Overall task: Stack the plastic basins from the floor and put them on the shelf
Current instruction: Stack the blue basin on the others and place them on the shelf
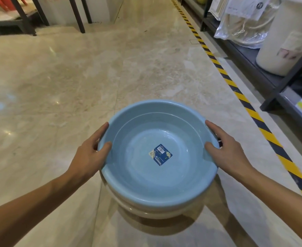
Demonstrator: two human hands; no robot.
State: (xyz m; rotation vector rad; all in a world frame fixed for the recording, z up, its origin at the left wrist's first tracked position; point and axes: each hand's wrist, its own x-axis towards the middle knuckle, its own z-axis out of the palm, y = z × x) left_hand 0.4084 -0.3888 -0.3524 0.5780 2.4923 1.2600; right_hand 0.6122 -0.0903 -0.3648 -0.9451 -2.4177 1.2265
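The round pale-blue plastic basin [158,154] at six o'clock is smooth and glossy, with a dark-blue printed paper label [160,154] stuck flat inside. The cream plastic basin [157,210] nested beneath it has the same sheen. The beige marble-look floor [66,77] is polished and mirrors the lights. At two o'clock, the dark metal shelf [253,56] looks matt, carrying crinkly clear plastic wrapping [242,25].

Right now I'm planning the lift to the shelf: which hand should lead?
Right, probably. The right hand grips the blue basin rim on the side nearest the shelf. The left hand holds the far rim, so it suits supporting the stack over the cream basin.
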